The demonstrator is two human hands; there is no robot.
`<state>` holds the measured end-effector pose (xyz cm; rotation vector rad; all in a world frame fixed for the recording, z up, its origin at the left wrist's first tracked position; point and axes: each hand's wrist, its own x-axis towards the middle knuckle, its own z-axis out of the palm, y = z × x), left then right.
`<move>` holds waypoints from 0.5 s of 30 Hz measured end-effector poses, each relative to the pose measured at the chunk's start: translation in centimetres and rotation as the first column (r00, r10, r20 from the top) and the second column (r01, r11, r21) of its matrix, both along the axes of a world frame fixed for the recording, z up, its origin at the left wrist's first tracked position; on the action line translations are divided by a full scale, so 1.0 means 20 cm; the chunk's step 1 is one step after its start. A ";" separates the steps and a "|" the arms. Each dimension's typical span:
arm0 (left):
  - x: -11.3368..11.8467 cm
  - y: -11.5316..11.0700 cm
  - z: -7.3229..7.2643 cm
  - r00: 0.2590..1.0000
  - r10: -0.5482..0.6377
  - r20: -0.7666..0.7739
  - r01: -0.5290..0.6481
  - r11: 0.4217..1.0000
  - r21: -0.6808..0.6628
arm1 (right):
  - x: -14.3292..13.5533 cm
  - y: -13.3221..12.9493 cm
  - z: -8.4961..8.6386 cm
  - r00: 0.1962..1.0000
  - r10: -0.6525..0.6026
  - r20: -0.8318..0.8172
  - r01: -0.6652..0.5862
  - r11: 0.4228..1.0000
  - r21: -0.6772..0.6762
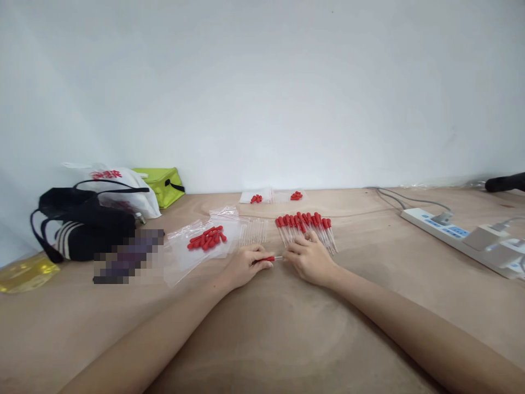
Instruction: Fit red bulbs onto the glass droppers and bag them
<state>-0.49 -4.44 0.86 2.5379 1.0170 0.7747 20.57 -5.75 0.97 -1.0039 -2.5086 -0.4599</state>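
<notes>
Between thumb and fingers, my left hand (246,267) grips a red rubber bulb (269,259). A thin glass dropper tube (279,258) runs from the bulb toward my right hand (309,262), whose closed fingers hold its other end. How deep the tube sits in the bulb is not clear. Just beyond my right hand lies a row of droppers (305,221), glass tubes with red bulbs on their far ends. Loose glass tubes (253,232) lie side by side beyond my left hand. Left of them, a pile of red bulbs (207,238) rests on a clear plastic bag (180,257).
Small bags (266,195) with more red bulbs lie by the wall. At left are a black bag (94,219), a white plastic bag (135,191), a lime-green box bag (158,183) and a yellow pouch (28,273). A power strip (455,235) with cables sits at right.
</notes>
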 end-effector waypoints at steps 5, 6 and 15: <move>-0.03 0.00 -0.01 0.986 0.165 0.029 -0.166 0.984 0.057 | 0.10 0.11 0.04 0.890 -0.369 -0.268 0.345 0.929 -0.131; -0.03 -0.01 -0.01 0.983 0.184 0.024 -0.185 0.982 0.047 | 0.13 0.14 0.04 0.817 -0.476 -0.326 0.434 0.879 -0.194; -0.02 -0.02 0.01 0.989 0.144 -0.016 -0.144 0.990 0.000 | 0.15 0.27 0.00 0.588 -0.775 -0.233 0.663 0.626 -0.410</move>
